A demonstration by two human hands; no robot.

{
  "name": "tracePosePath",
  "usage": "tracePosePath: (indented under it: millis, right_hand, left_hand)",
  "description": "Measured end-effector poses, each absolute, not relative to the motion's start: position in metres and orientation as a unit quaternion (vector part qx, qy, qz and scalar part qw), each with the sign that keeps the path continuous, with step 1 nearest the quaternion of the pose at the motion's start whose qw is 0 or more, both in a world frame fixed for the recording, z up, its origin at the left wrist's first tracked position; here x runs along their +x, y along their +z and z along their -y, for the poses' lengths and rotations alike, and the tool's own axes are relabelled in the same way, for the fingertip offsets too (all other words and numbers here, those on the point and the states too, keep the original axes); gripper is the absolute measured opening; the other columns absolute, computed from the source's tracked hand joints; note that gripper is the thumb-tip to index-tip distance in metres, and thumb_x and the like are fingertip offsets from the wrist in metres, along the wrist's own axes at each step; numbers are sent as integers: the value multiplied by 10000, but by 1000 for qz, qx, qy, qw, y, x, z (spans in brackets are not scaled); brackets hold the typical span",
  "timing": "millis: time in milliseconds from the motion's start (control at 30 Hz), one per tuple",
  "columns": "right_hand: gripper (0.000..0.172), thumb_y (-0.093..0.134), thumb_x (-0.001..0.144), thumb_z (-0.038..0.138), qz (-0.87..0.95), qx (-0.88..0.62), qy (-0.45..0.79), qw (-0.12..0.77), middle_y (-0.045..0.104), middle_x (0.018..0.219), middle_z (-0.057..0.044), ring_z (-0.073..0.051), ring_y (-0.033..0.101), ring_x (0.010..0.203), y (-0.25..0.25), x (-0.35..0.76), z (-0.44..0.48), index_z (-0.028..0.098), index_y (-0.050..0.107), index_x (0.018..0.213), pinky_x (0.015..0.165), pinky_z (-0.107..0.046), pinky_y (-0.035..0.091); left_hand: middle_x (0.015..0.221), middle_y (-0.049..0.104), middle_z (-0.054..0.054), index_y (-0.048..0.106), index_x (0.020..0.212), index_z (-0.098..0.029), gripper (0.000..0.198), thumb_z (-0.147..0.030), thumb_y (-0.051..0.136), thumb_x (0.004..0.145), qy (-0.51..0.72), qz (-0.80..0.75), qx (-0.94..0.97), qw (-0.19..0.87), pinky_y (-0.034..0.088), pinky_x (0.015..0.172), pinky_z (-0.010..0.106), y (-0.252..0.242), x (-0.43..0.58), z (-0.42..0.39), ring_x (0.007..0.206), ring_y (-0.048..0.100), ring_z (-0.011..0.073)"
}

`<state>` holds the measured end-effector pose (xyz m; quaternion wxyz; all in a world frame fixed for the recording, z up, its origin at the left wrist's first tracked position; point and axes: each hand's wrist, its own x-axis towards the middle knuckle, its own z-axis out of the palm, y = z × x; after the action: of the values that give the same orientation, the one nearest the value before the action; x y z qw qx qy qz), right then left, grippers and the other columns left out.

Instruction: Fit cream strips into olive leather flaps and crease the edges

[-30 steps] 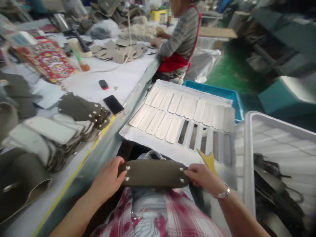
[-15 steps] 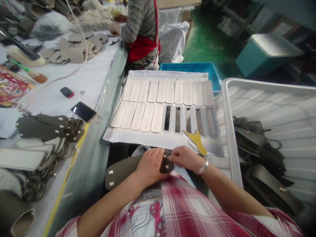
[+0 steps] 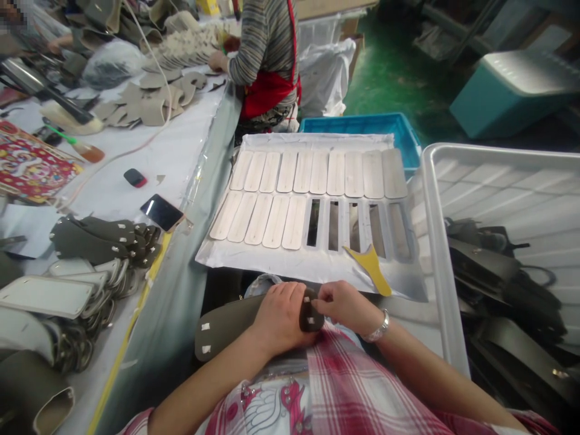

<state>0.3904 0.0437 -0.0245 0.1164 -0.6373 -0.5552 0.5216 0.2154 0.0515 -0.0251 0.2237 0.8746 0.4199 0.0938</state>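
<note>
A dark olive, leather-like panel (image 3: 231, 320) with rounded ends and small white tabs lies across my lap. My left hand (image 3: 283, 317) is closed over it near its right end, thumb on the near side. At that right end my right hand (image 3: 344, 305) is closed in a pinch against the panel's edge, beside the white tabs; the fingertips partly hide what they grip. Just beyond my hands, a white-covered board (image 3: 254, 260) carries two rows of pale rounded strips (image 3: 296, 220), with several open slots at its near right. A yellow forked tool (image 3: 374, 272) rests on the board's near right part.
Left, a table (image 3: 167, 151) bears a phone (image 3: 161, 211), stacked dark panels (image 3: 95, 238) and pale-faced pieces (image 3: 49, 296). A large white bin (image 3: 435, 241) with dark bags stands right, a blue crate (image 3: 362, 124) behind the board. A co-worker in a red apron (image 3: 272, 90) works ahead.
The view has shifted slightly, so the scene sits a little further right and lower. Both hands stay at the panel's right end, with the right fingers still pinched at its edge.
</note>
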Motion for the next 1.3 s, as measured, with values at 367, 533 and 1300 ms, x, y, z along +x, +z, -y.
tracePosePath:
  millis: [367, 533, 1300]
  right_hand:
    - [207, 535, 690, 326, 609, -662, 423, 107, 492, 498, 43, -87, 391, 463, -25, 386, -44, 192, 436, 567, 455, -229, 283]
    - [242, 552, 687, 381, 610, -657, 416, 152, 445, 535, 56, -96, 386, 494, -39, 384, -38, 209, 387, 643, 469, -233, 335]
    - [711, 645, 674, 516, 925, -323, 179, 94, 530, 1231, -162, -309, 505, 1099, -16, 187, -57, 147, 453, 1251, 919, -465, 411]
  left_hand:
    - [1028, 566, 111, 483, 1072, -132, 609, -485, 634, 599, 77, -421, 870, 244, 381, 884, 417, -23, 214, -57, 958, 515, 280]
    - [1064, 569, 110, 472, 1118, -132, 736, -563, 679, 559, 58, -414, 875, 243, 332, 958, 427, -16, 207, -55, 994, 508, 274]
    - [591, 507, -40, 548, 670, -157, 285, -423, 652, 685, 264, -710, 470, 453, 333, 505, 208, -7, 8, 0, 547, 438, 94]
